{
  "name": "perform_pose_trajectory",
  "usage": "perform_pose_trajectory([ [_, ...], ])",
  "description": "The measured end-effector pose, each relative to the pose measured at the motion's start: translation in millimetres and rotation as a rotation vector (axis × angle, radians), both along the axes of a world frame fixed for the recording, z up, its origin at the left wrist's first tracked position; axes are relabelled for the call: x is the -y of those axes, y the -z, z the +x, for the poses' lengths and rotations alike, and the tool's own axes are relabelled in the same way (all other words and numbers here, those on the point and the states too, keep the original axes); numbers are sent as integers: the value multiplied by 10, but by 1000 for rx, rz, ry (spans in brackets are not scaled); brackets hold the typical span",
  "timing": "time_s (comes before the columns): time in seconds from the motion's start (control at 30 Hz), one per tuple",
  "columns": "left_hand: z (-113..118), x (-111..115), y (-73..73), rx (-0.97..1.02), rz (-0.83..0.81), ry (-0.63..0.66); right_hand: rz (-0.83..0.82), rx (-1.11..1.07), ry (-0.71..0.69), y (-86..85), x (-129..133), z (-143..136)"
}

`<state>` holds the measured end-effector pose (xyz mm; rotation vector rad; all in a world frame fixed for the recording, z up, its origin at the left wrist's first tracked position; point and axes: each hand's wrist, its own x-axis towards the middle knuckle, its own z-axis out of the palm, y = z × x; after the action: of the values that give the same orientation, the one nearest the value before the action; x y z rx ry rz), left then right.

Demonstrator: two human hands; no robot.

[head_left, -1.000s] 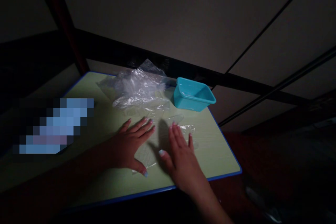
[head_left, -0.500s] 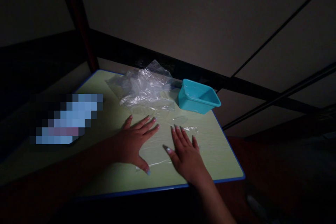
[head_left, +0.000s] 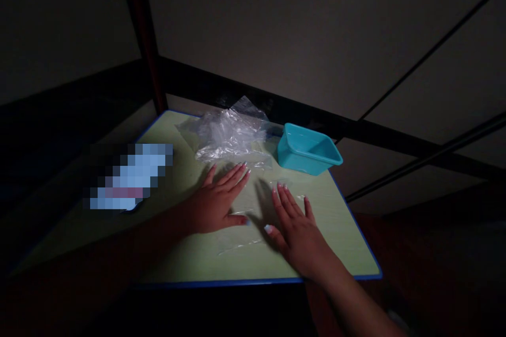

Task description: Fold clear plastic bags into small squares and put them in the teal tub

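Shifted toward the crumpled plastic, the left hand is spread wide and empty, like the right hand; the clear sheet is best smoothed lightly, evenly.

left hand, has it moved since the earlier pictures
Yes: the left hand is farther from the near edge of the table, closer to the crumpled plastic.

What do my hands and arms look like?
Your left hand and right hand are ungloved, with no visible rings, and have pale nails. The right forearm has no sleeve in view; the left forearm is too dark to tell.
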<state>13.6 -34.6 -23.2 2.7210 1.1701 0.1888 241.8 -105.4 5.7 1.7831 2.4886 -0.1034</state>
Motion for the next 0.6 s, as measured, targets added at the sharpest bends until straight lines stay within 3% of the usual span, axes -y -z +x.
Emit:
perform_pose_trajectory([
  [0.1,17,29,43,-25,-28,-28,-54,-28,-171,-22,-84,-242],
  [0.27,16,77,89,-39,-108,-21,-137,-73,-278,183,-184,-353],
  [0.6,29,80,21,-82,-179,-57,-14,-64,-92,317,-93,322],
])
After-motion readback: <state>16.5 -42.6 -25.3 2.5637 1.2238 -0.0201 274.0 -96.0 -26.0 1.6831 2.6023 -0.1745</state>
